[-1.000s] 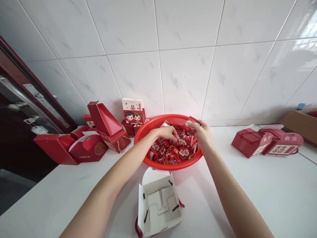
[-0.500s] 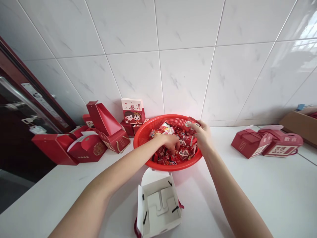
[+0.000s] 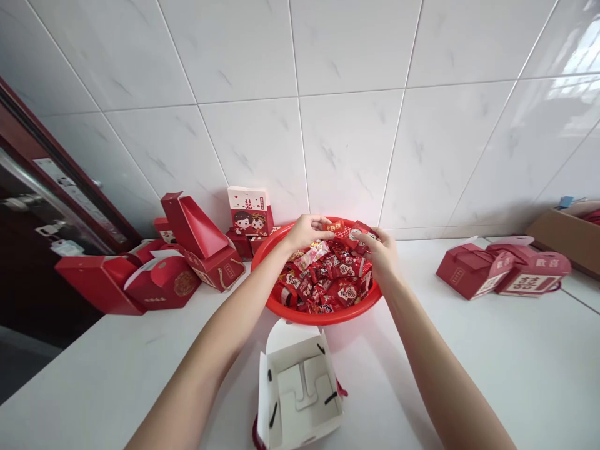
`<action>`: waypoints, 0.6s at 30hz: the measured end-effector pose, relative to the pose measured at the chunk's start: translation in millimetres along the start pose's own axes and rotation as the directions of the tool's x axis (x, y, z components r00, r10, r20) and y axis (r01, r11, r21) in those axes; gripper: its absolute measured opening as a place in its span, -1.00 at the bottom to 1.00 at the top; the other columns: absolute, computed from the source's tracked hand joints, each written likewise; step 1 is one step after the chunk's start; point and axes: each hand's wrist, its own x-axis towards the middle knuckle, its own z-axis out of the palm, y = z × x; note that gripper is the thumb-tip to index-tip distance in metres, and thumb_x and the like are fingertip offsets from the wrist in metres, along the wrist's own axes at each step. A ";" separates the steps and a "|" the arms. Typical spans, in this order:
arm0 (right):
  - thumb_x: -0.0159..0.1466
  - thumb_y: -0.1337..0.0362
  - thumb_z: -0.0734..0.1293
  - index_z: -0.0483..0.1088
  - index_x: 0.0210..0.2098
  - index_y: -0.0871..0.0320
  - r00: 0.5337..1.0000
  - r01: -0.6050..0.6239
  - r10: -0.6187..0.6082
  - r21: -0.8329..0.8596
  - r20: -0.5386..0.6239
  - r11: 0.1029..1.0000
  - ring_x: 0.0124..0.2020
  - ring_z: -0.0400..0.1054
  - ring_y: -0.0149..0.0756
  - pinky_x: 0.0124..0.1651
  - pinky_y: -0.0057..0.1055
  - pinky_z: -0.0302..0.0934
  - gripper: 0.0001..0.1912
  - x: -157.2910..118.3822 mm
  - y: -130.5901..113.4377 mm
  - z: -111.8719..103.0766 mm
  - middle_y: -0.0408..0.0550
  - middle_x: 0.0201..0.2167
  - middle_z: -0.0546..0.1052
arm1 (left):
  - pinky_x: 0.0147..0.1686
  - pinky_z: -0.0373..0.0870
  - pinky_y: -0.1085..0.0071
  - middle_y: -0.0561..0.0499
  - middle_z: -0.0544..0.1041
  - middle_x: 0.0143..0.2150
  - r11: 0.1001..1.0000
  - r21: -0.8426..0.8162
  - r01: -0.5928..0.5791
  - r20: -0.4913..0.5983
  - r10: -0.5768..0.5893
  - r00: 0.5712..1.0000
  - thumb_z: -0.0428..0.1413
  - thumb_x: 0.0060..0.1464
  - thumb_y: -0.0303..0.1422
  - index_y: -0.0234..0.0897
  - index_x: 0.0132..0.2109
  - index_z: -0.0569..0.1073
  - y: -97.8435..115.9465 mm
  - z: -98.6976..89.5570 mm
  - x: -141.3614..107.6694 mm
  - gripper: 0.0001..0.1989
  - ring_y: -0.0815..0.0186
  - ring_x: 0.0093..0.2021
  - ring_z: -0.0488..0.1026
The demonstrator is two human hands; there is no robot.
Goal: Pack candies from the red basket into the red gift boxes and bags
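My left hand [image 3: 308,231] is closed on a small red-wrapped candy [image 3: 334,226] above the back of the red plastic basket [image 3: 323,319]. Several candies in red wrappers [image 3: 347,291] fill the basket, with a pale pink one [image 3: 315,252] among them. At the basket's right rim, my right hand [image 3: 382,251] grips more red candy packets [image 3: 360,234]; how many is hidden by the fingers. In front of the basket stands an open gift box [image 3: 304,390], its white inside facing up and holding nothing, with dark red cord at its sides.
Red gift boxes [image 3: 162,278] cluster on the left, one with a tall raised flap [image 3: 194,222]. Behind them stands a cartoon-couple box [image 3: 250,211]. Two closed red boxes [image 3: 504,269] and a cardboard carton [image 3: 562,240] are on the right. A tiled wall [image 3: 347,150] rises behind the white table [image 3: 497,350].
My left hand has risen from the middle of the candy pile to the back of the basket, now with a candy between its fingers. My right hand stays nearly where it was.
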 end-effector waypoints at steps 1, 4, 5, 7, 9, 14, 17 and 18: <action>-0.17 0.22 0.57 0.48 -0.46 0.12 1.000 0.003 -0.003 0.003 0.004 1.000 -0.53 0.37 -0.37 -0.43 -0.39 0.33 -0.70 0.5 0.5 0.0 -0.22 -0.55 0.52 | -0.21 0.44 0.29 -0.02 0.60 -0.33 0.999 -0.049 -0.003 -0.019 0.002 1.000 0.49 -0.33 -0.22 -0.36 -0.23 0.56 0.3 0.8 0.4 -0.51 0.28 -0.32 0.51; -0.17 0.20 0.58 0.48 -0.45 0.11 1.000 -0.003 0.003 0.016 0.030 1.000 -0.49 0.41 -0.35 -0.41 -0.39 0.35 -0.68 0.1 0.0 0.6 -0.22 -0.52 0.54 | -0.20 0.46 0.30 0.00 0.61 -0.33 0.988 -0.153 -0.011 -0.027 0.007 1.000 0.52 -0.44 -0.18 -0.36 -0.25 0.54 3.8 4.8 -0.5 -0.43 0.30 -0.31 0.52; -0.17 0.20 0.59 0.49 -0.43 0.11 0.999 -0.006 0.005 0.023 0.046 1.000 -0.47 0.43 -0.33 -0.39 -0.38 0.36 -0.67 -0.8 -1.0 1.1 -0.21 -0.50 0.55 | -0.20 0.46 0.30 0.01 0.61 -0.35 0.986 -0.167 -0.012 -0.022 0.009 1.000 0.53 -0.47 -0.17 -0.36 -0.27 0.54 5.4 6.3 -1.3 -0.42 0.31 -0.33 0.51; -0.15 0.19 0.60 0.51 -0.40 0.10 0.996 -0.007 0.004 0.032 0.086 0.999 -0.41 0.49 -0.28 -0.34 -0.36 0.39 -0.65 -3.3 -3.8 2.1 -0.19 -0.44 0.59 | -0.22 0.46 0.32 0.03 0.60 -0.38 0.986 -0.167 -0.013 -0.011 0.011 1.000 0.54 -0.50 -0.17 -0.35 -0.30 0.53 8.5 8.8 -3.3 -0.41 0.32 -0.35 0.51; -0.15 0.18 0.60 0.52 -0.37 0.10 0.992 -0.003 -0.001 0.028 0.124 1.000 -0.36 0.52 -0.25 -0.28 -0.34 0.42 -0.64 -5.8 -6.4 3.0 -0.17 -0.41 0.62 | -0.23 0.47 0.33 0.03 0.59 -0.39 0.987 -0.159 -0.016 0.010 0.017 1.000 0.54 -0.49 -0.17 -0.35 -0.32 0.51 10.8 10.1 -5.3 -0.43 0.32 -0.36 0.52; -0.18 0.16 0.62 0.52 -0.34 0.10 0.987 0.000 -0.003 0.016 0.162 1.000 -0.34 0.54 -0.22 -0.23 -0.30 0.45 -0.58 -7.5 -7.7 3.2 -0.15 -0.40 0.64 | -0.22 0.47 0.34 0.04 0.59 -0.35 0.982 -0.188 -0.033 0.112 0.055 0.992 0.51 -0.36 -0.21 -0.36 -0.29 0.51 12.1 9.0 -8.1 -0.50 0.34 -0.34 0.53; -0.17 0.15 0.63 0.51 -0.32 0.09 0.988 0.000 -0.003 0.016 0.154 1.000 -0.31 0.55 -0.21 -0.21 -0.29 0.45 -0.56 -7.1 -6.9 2.9 -0.14 -0.37 0.64 | -0.19 0.46 0.32 0.04 0.59 -0.33 0.985 -0.173 -0.013 0.137 0.037 0.990 0.50 -0.35 -0.26 -0.36 -0.26 0.52 11.0 7.7 -8.0 -0.51 0.33 -0.32 0.53; -0.17 0.16 0.63 0.51 -0.32 0.10 0.989 -0.001 -0.001 0.012 0.147 1.000 -0.32 0.54 -0.21 -0.22 -0.30 0.44 -0.56 -6.9 -6.7 2.8 -0.14 -0.37 0.64 | -0.18 0.46 0.31 0.04 0.59 -0.32 0.986 -0.167 -0.005 0.144 0.029 0.989 0.49 -0.35 -0.28 -0.36 -0.25 0.52 10.7 7.5 -7.9 -0.51 0.32 -0.30 0.53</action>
